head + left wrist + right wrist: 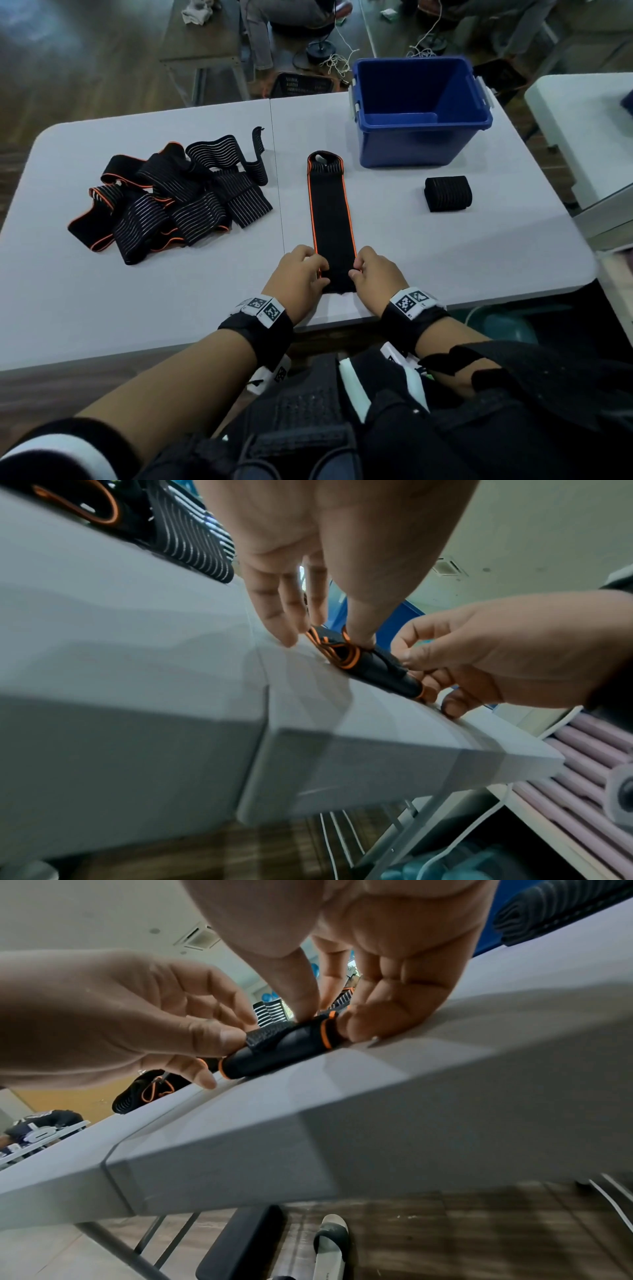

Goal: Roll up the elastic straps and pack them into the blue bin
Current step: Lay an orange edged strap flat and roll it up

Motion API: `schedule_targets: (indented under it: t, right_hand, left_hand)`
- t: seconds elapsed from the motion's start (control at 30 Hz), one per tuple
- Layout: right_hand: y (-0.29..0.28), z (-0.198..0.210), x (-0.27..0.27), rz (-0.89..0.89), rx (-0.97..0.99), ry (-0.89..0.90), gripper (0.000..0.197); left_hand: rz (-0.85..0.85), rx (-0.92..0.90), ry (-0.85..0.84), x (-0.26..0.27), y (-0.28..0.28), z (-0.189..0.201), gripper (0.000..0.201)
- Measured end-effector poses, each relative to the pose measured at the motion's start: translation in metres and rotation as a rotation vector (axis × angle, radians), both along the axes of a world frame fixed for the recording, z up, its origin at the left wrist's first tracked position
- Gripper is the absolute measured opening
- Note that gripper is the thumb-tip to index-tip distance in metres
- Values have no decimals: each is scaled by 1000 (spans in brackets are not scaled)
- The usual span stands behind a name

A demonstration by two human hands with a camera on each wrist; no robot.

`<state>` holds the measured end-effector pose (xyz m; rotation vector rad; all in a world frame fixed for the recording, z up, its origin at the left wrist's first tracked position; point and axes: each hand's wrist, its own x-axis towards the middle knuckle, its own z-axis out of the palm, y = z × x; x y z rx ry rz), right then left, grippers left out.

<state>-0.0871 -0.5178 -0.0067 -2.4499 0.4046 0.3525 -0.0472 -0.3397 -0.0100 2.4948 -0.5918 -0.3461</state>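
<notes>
Head view: a black strap [330, 219] with orange edges lay flat along the middle of the grey bench [428, 260], its far end folded into a loop; its near end was pinched from both sides, the left hand [298, 279] at the left edge and the right hand [375, 274] at the right edge, fingers curled onto the fabric; a pile of loose straps [171, 195] lay to the left, well apart; a rolled strap [448, 194] sat to the right, near the blue bin [421, 113], which stood at the far right of the bench.

Left wrist view: the left hand's fingers [284, 610] pointed down onto the bench, thumb pressing the started roll, whose orange edge spiralled at its end; the right hand held the opposite end.

Right wrist view: the near end of the strap formed a short, tight roll resting on the bench close to its near edge; the right hand's fingers [394, 1001] and thumb gripped one end; the left hand pinched the other.
</notes>
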Motion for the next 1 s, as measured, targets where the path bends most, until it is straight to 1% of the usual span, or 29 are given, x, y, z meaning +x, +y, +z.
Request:
schedule_targets:
  t: [0.07, 0.17, 0.23, 0.3, 0.37, 0.4, 0.53, 0.63, 0.7, 0.77, 0.9, 1.0]
  right_hand:
    - [0, -1, 1, 28, -37, -17, 5]
    - [-2, 2, 2, 84, -100, -31, 12]
    - [-3, 3, 1, 176, -166, -60, 19]
    - [-2, 6, -3, 257, -216, -55, 29]
    - [0, 8, -8, 301, -250, -23, 36]
    - [-1, 10, -10, 321, -268, -7, 39]
    - [-5, 10, -15, 421, -320, 46, 43]
    - [-9, 6, -15, 447, -318, 29, 43]
    - [-12, 4, -12, 417, -259, 30, 45]
    - [-15, 3, -11, 343, -152, 17, 45]
    - [-20, 5, -6, 149, 45, -22, 36]
    - [-19, 6, 2, -1, 155, -33, 28]
  left_hand:
    - [-57, 51, -56, -2, 1, -3, 20]
    - [-136, 100, -132, -5, 5, -6, 21]
    - [-144, 122, -160, -6, 8, -9, 23]
    - [-157, 141, -143, -8, 10, -11, 35]
    - [-189, 196, -119, -10, 12, -13, 49]
    - [-201, 219, -115, -11, 12, -12, 53]
    - [-177, 229, -94, -13, 11, -9, 47]
    - [-171, 231, -84, -14, 8, -7, 47]
    - [-156, 229, -78, -16, 7, -8, 47]
    - [-110, 198, -65, -17, 6, -11, 46]
    - [13, 60, 0, -13, 2, -2, 39]
    - [112, -11, 63, -6, -2, 10, 27]
